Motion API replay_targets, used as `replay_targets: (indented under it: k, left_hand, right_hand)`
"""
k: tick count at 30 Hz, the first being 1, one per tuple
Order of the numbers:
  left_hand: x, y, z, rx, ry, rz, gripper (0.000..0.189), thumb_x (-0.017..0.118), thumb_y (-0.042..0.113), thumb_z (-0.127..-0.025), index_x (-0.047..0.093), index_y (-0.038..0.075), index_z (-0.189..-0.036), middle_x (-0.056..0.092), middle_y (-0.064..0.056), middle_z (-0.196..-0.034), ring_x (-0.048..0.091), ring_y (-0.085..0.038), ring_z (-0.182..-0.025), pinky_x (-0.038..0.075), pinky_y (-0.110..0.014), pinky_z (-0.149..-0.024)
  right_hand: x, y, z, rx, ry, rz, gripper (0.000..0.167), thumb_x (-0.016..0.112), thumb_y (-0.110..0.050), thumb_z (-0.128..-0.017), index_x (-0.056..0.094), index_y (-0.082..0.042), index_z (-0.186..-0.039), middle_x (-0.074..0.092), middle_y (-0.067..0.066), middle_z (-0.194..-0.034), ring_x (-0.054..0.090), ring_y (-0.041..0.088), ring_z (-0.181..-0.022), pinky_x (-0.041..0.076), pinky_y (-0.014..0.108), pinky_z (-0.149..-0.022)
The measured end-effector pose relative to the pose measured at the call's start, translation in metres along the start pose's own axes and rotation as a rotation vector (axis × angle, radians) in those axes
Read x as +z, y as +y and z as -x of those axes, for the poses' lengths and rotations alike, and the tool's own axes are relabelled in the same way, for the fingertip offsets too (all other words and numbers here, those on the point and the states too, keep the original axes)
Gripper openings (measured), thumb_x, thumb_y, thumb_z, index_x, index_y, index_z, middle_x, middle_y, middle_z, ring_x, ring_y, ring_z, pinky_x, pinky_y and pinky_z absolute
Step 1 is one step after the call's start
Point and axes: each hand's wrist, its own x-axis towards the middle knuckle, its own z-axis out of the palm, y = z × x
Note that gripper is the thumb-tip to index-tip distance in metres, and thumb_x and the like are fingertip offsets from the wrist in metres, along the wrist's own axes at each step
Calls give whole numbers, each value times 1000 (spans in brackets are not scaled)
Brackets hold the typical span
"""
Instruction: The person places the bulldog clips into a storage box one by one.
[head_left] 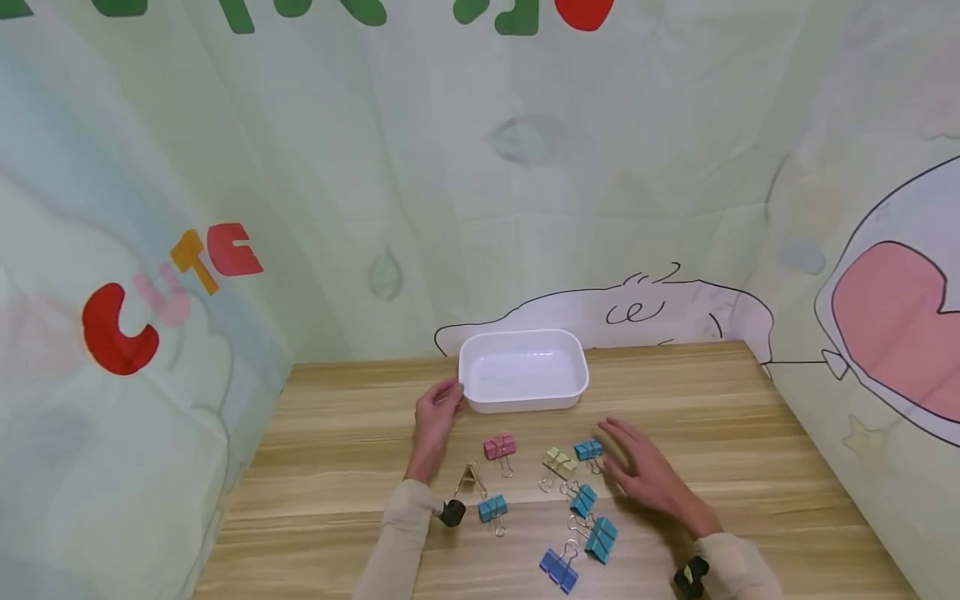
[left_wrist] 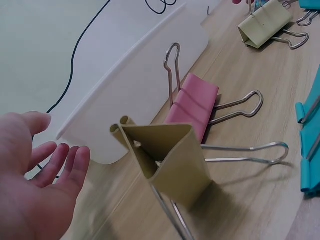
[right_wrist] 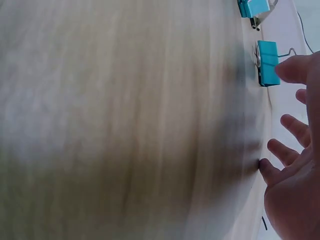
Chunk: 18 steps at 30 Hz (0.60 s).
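Wooden table (head_left: 337, 433), with contents listed from the near side outward.

Dark blue binder clip (head_left: 559, 570), one: nearest, lying right of centre.
Large teal clip (head_left: 602, 539), one: just beyond it, to the right.
Left-hand blue clip (head_left: 492, 508), one: left of the teal, well apart.
Small teal clip (head_left: 582, 500), one: just beyond the large teal.
Olive clip (left_wrist: 180, 165), one: at the left, two wire handles splayed apart.
Right hand (head_left: 648, 473): over the table's right part, fingers spread wide, grasping nothing; thumb near the far blue clip (head_left: 588, 450), contact not certain.
Pale yellow clip (head_left: 559, 462), one: just left of that far blue clip.
Pink clip (head_left: 499, 447), one: left of the yellow, near the tray.
Left hand (head_left: 435, 421): at the tray's near left corner, fingers loosely bent with thumb apart, no grip seen; whether they touch it cannot be told.
White tray (head_left: 528, 406), one: upright at the table's far edge.
Printed backdrop (head_left: 450, 208): behind everything, pale green.
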Motion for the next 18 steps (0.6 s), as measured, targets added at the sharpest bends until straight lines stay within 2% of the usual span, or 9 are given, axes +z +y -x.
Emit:
replay_targets:
  k: [4, 10, 18]
  left_hand:
    - [2, 0, -1, -17, 12, -14, 39, 67, 8, -101, 59, -9, -134, 63, -23, -124, 66, -34, -110, 58, -43, -103]
    - [5, 0, -4, -19, 26, -4, 35, 66, 2, -100, 60, -10, -133, 62, -26, -124, 66, -36, -109, 61, -39, -99]
    - [5, -2, -5, -10, 34, 26, 35, 66, -2, -99, 59, -15, -130, 64, -23, -116, 68, -30, -100, 62, -38, -95]
  right_hand:
    - [4, 2, -1, -22, 14, 8, 65, 75, -15, -94, 49, -4, -152, 43, 24, -156, 40, 47, -142, 33, 73, -115]
    - [8, 4, -2, -65, 42, 31, 61, 76, -12, -93, 53, -2, -148, 49, 25, -152, 43, 48, -139, 34, 73, -114]
    - [9, 2, -4, -59, 27, 33, 56, 76, -7, -92, 57, -2, -145, 54, 23, -148, 42, 51, -139, 31, 72, -117]
